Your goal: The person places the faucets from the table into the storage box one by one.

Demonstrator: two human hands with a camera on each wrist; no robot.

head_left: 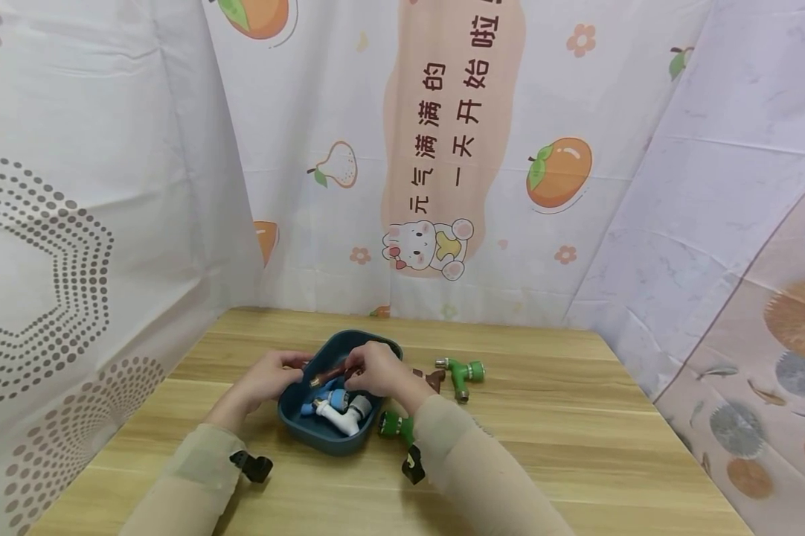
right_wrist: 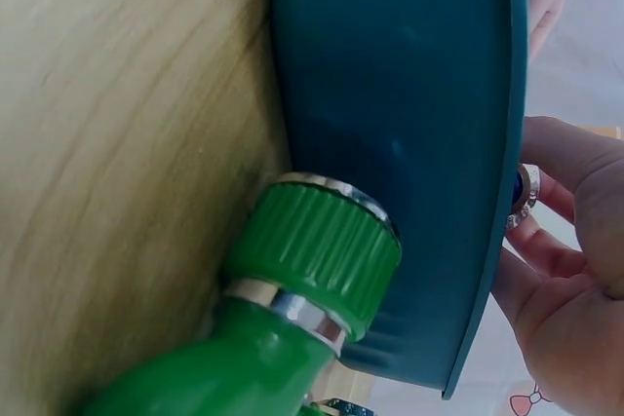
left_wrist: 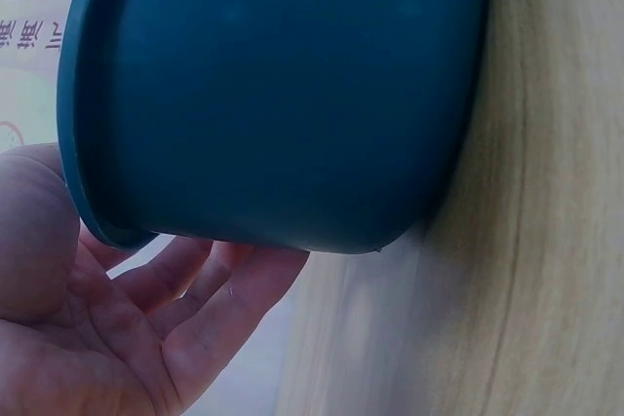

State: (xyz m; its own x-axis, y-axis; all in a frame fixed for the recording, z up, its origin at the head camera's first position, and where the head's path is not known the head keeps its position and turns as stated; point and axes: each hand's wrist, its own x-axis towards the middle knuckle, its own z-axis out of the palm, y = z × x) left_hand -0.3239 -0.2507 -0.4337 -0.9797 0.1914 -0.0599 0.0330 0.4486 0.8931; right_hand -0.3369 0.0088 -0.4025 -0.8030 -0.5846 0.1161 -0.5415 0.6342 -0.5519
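Note:
My left hand [head_left: 265, 383] grips the left rim of a dark teal plastic basin [head_left: 329, 444], its fingers against the outer wall [left_wrist: 292, 94] in the left wrist view. Over the basin's inside, my right hand [head_left: 373, 370] holds a brown tap [head_left: 329, 376] with a brass threaded end pointing left. Part of this tap is hidden by the fingers. Below it in the basin lie a blue tap [head_left: 332, 400] and a white tap [head_left: 341, 419] with a grey knob. In the right wrist view the right hand [right_wrist: 570, 260] is at the rim, a shiny metal ring between its fingers.
Right of the basin, a green tap [head_left: 390, 424] lies close to its wall, partly under my right forearm. Another green tap [head_left: 459, 374] and a brown tap [head_left: 434, 378] lie farther back on the wooden table [head_left: 543, 417]. Printed curtains [head_left: 295, 246] hang behind and beside the table.

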